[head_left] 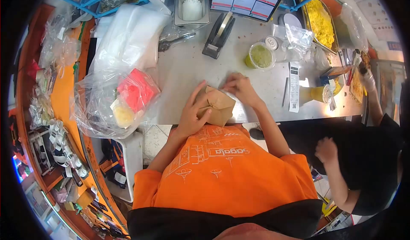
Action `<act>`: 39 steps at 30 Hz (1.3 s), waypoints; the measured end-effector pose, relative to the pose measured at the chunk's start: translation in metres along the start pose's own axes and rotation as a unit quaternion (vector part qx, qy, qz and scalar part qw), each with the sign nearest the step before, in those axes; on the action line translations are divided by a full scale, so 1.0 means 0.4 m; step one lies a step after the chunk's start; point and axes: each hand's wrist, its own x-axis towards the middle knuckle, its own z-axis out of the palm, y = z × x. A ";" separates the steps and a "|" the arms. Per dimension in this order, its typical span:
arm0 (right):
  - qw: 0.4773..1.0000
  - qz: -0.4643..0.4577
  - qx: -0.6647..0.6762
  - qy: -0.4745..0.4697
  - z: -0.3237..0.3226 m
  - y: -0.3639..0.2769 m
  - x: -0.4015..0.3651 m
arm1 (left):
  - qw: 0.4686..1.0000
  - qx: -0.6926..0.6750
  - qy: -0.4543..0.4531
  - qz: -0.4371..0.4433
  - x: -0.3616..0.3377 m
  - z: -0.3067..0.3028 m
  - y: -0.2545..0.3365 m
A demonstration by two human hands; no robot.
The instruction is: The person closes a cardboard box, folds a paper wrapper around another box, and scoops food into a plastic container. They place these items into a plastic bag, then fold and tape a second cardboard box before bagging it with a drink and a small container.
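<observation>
A brown kraft paper takeout box (222, 110) with folded top flaps sits at the near edge of the metal counter, in front of my orange shirt. My left hand (192, 114) grips it from the left, thumb on the near side and fingers along the far side. Just beyond its far right corner, my right hand (240, 88) has its fingers pinched together; what they hold, if anything, is hidden. Left of the box lies a clear plastic bag (92, 99) with a red packet (139, 90) and a pale yellow item (123, 114) inside.
A tape dispenser (218, 37), a metal container (191, 20) and a tablet (245, 1) stand at the back. To the right are a green drink cup (260, 56), a printed receipt (294, 86) and a yellow drink (322, 94). A co-worker in black (371, 163) stands at right.
</observation>
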 end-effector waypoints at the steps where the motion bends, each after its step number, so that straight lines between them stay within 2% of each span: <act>1: 0.986 0.055 0.141 0.073 -0.006 -0.018 -0.013 | 0.999 -0.016 0.041 -0.022 0.005 -0.002 0.028; 2: 0.944 0.107 0.279 0.143 -0.004 -0.036 -0.028 | 0.995 -0.031 0.083 -0.045 0.009 -0.002 0.045; 3: 0.944 0.104 0.280 0.141 0.010 -0.058 -0.049 | 0.995 -0.029 0.085 -0.046 0.011 0.005 0.042; 5: 0.955 0.000 0.278 0.105 0.049 -0.114 -0.102 | 0.990 -0.107 0.053 -0.078 0.010 0.025 0.021; 6: 0.955 -0.003 0.280 0.101 0.044 -0.154 -0.119 | 0.990 -0.104 0.057 -0.081 0.013 0.035 0.009; 7: 0.995 0.012 0.074 0.063 0.024 -0.209 -0.128 | 0.992 -0.094 0.044 -0.069 0.017 0.038 -0.006; 8: 0.990 0.022 -0.134 0.025 0.017 -0.245 -0.129 | 0.994 -0.081 0.033 -0.059 0.016 0.035 -0.010; 9: 0.991 0.040 -0.117 0.041 0.022 -0.255 -0.121 | 0.994 -0.070 0.045 -0.066 0.018 0.034 0.007; 10: 0.993 0.021 -0.112 0.036 0.030 -0.261 -0.107 | 0.989 -0.088 0.086 -0.078 0.023 0.032 0.036; 12: 0.970 0.066 -0.232 -0.011 0.053 -0.261 -0.076 | 0.981 -0.096 0.141 -0.091 0.000 -0.029 0.083; 13: 0.984 0.050 -0.173 0.009 0.061 -0.242 -0.066 | 0.973 0.067 0.218 0.026 -0.031 -0.090 0.105; 14: 0.984 0.037 -0.174 0.010 0.031 -0.254 -0.049 | 0.921 0.227 0.283 0.142 -0.066 -0.151 0.123; 16: 0.980 0.109 -0.122 -0.117 -0.071 -0.320 -0.027 | 0.815 0.322 0.477 0.068 -0.168 -0.264 0.149; 17: 0.980 0.103 -0.123 -0.119 -0.113 -0.347 -0.013 | 0.847 0.316 0.426 -0.041 -0.201 -0.360 0.175; 18: 0.986 0.047 -0.083 -0.137 -0.155 -0.375 0.008 | 0.865 0.303 0.370 -0.150 -0.215 -0.436 0.186; 19: 0.987 -0.008 -0.044 -0.156 -0.189 -0.411 0.030 | 0.863 0.304 0.374 -0.152 -0.203 -0.464 0.154; 21: 0.987 -0.084 -0.030 -0.136 -0.239 -0.520 0.088 | 0.901 0.350 0.153 -0.206 -0.172 -0.506 0.072; 22: 0.986 -0.089 -0.035 -0.138 -0.248 -0.570 0.121 | 0.900 0.349 0.160 -0.208 -0.180 -0.507 0.039; 24: 0.974 -0.188 0.072 -0.107 -0.241 -0.659 0.189 | 0.835 0.437 -0.086 -0.322 -0.200 -0.500 -0.041; 25: 0.974 -0.190 0.070 -0.105 -0.222 -0.691 0.221 | 0.836 0.437 -0.083 -0.321 -0.222 -0.498 -0.082; 27: 0.953 -0.242 0.151 -0.100 -0.182 -0.750 0.281 | 0.904 0.362 -0.017 -0.228 -0.262 -0.496 -0.144; 28: 0.953 -0.243 0.149 -0.098 -0.150 -0.772 0.307 | 0.904 0.363 -0.015 -0.225 -0.257 -0.514 -0.115; 30: 0.921 -0.217 0.309 -0.091 -0.065 -0.794 0.358 | 0.925 0.319 0.082 -0.188 -0.252 -0.540 -0.044; 32: 0.911 -0.208 0.341 -0.105 0.009 -0.806 0.404 | 0.909 0.366 0.078 -0.183 -0.274 -0.554 -0.023; 34: 0.895 -0.205 0.389 -0.077 0.078 -0.808 0.429 | 0.893 0.408 0.071 -0.178 -0.291 -0.590 0.017; 36: 0.902 -0.219 0.366 -0.073 0.130 -0.786 0.449 | 0.920 0.221 0.068 -0.315 -0.305 -0.680 0.101; 37: 0.906 -0.203 0.367 -0.057 0.156 -0.767 0.457 | 0.921 0.220 0.069 -0.315 -0.305 -0.719 0.156; 38: 0.910 -0.187 0.367 -0.043 0.167 -0.758 0.460 | 0.912 0.153 0.108 -0.365 -0.307 -0.754 0.214; 39: 0.931 -0.190 0.312 -0.010 0.160 -0.766 0.444 | 0.896 0.083 0.147 -0.411 -0.315 -0.772 0.240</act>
